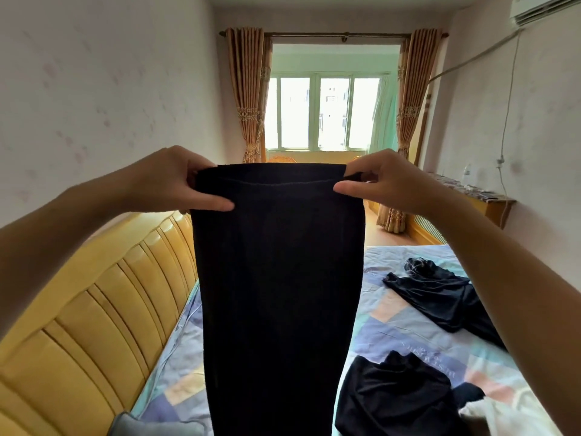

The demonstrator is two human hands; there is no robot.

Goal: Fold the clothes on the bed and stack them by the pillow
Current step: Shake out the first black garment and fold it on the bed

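Now the black garment (276, 294) hangs lengthwise straight down, left hand (176, 180) and right hand (380, 180) pinching its top corners.

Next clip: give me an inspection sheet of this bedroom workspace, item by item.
Surface: bed with patchwork sheet, yellow headboard along its left.
Job's things: black garment held up by its top edge, hanging unfolded; two dark clothes crumpled on the sheet; grey pillow corner at bottom.
Clutter: pale cloth at bottom right.
Hands: left hand and right hand each pinch a top corner.
Cables: cord down the right wall.
Surroundings: window, curtains, air conditioner.
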